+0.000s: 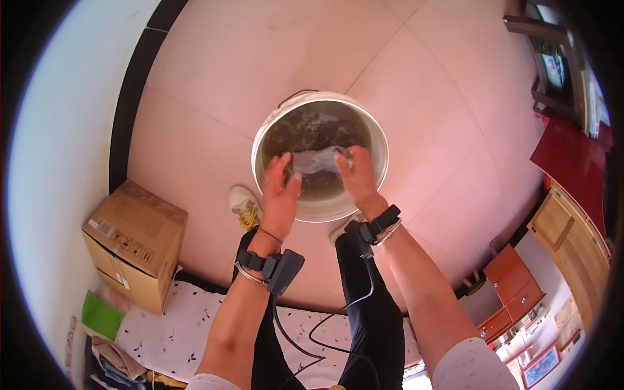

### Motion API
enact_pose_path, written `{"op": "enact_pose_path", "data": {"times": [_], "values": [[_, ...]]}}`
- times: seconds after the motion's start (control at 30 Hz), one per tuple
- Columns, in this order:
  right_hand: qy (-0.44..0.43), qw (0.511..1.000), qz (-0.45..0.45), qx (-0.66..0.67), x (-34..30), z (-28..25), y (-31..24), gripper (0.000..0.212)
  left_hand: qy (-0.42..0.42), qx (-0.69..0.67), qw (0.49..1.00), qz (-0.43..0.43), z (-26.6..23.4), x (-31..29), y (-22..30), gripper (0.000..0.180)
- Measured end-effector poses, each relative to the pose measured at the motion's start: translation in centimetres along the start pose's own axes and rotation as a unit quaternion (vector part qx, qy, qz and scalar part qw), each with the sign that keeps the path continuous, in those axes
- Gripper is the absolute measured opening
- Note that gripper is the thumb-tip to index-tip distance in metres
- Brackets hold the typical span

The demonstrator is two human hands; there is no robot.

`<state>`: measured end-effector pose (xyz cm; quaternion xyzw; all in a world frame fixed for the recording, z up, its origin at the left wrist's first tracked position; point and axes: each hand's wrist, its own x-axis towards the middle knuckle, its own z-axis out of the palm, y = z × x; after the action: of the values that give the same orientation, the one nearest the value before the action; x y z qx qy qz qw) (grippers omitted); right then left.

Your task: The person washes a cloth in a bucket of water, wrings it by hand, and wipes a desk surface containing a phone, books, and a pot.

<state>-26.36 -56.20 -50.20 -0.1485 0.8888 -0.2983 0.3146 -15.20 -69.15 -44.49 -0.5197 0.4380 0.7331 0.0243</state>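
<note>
At frame centre, the right hand (359, 179) pinched the wet grey cloth (314, 161) inside the white bucket (383, 154); the left hand (281, 196) curled half-open fingers, its grip unclear. Staying low seemed wise against splashing.

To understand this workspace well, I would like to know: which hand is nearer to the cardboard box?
Left. The left hand is at the white bucket, to the right of the cardboard box; the right hand is farther right, also at the bucket.
</note>
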Motion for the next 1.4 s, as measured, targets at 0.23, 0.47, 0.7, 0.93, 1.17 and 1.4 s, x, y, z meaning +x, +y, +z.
{"op": "enact_pose_path", "data": {"times": [0.23, 0.47, 0.7, 0.93, 1.17, 1.4], "values": [[-0.159, 0.964, -0.108, -0.184, -0.6, 3.3, -3.5, 0.029, -0.028, 0.057, 0.998, -0.023, -0.5, 4.5, -2.9, 0.061], [-0.047, 0.976, -0.185, -0.1, -0.5, 2.7, -5.0, 0.03, -0.055, -0.315, 0.929, -0.186, 0.2, 4.6, -2.2, 0.055], [-0.13, 0.973, -0.114, 0.155, -5.9, -0.6, -8.7, 0.032, -0.087, -0.326, 0.926, -0.168, -1.0, 3.6, -1.5, 0.04], [-0.057, 0.979, 0.008, 0.194, -5.0, 2.5, -6.2, 0.037, 0.034, -0.216, 0.971, -0.095, 1.2, 2.7, -1.7, 0.04], [-0.051, 0.986, 0.091, 0.131, -2.5, 2.9, -7.5, 0.036, 0.053, -0.173, 0.977, -0.11, 1.8, 2.8, -0.5, 0.034], [-0.076, 0.996, 0.035, 0.013, 1.0, 1.5, -2.2, 0.044, 0.0, 0.101, 0.995, -0.003, 2.0, 1.8, 0.3, 0.021]]}}
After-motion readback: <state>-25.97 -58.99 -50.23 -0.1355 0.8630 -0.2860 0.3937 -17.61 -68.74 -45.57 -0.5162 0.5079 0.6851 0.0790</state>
